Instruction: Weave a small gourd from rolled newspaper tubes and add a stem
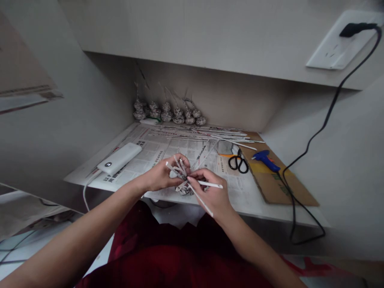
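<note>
Between both hands, just over the table's front edge, is a small piece woven from rolled newspaper tubes (pixel 185 189), with several tube ends sticking out of its top. My left hand (pixel 168 173) curls around its left and far side, the thumb lying close to the middle. From the right, my right hand (pixel 211 189) pinches the tubes near the centre between thumb and fingers. Two long white tube ends pass by the right hand, one pointing right and one toward me. The fingers hide part of the woven body.
Newspaper (pixel 156 154) covers the table. Rolled paper tubes (pixel 204 134) lie behind, before several woven paper gourds (pixel 178 116). A white power bank (pixel 120 158) lies left. Black-handled scissors (pixel 238 162) and a blue glue gun (pixel 267 161) on cardboard (pixel 279 190) lie right; a black cord (pixel 319 130) hangs there.
</note>
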`<act>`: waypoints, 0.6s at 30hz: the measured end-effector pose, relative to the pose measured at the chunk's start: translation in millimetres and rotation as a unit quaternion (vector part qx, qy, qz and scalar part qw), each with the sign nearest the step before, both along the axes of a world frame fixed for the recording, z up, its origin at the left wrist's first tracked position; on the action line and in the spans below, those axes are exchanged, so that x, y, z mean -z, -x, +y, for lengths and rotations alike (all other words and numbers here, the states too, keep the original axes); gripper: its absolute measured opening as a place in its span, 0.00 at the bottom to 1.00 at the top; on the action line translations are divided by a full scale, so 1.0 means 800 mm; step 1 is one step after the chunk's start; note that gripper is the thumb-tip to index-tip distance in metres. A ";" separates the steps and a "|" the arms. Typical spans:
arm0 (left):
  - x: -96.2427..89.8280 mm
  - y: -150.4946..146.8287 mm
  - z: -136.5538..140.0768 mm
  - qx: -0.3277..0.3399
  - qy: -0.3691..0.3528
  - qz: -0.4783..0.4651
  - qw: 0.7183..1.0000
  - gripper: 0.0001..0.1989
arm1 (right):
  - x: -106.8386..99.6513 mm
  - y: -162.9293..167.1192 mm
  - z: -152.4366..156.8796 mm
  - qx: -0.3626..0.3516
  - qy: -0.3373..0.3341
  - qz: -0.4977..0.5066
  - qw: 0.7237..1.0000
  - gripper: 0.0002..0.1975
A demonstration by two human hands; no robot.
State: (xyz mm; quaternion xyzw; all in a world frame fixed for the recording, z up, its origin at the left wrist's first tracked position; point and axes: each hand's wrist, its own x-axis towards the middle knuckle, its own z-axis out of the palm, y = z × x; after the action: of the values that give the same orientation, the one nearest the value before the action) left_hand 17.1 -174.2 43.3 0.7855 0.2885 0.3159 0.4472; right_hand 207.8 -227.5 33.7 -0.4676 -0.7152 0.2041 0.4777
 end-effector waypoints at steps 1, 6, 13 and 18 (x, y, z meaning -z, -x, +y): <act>-0.001 0.000 0.000 0.000 -0.004 0.005 1.000 0.17 | -0.001 0.003 0.002 -0.006 -0.010 -0.005 1.000 0.05; -0.005 -0.001 0.000 -0.011 -0.031 0.013 0.999 0.16 | -0.002 0.007 0.008 -0.025 -0.045 -0.005 0.999 0.05; -0.003 0.000 0.001 -0.010 -0.025 0.003 1.000 0.15 | 0.010 -0.002 0.005 -0.037 -0.039 0.025 0.998 0.05; -0.004 0.000 0.001 -0.009 -0.030 0.009 0.999 0.14 | 0.014 -0.009 0.003 -0.054 -0.020 0.030 0.998 0.06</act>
State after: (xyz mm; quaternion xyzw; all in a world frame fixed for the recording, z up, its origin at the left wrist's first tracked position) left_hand 17.4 -173.8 46.3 0.7987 0.2897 0.3214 0.4180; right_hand 214.6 -224.8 22.5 -0.4118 -0.7287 0.2294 0.4968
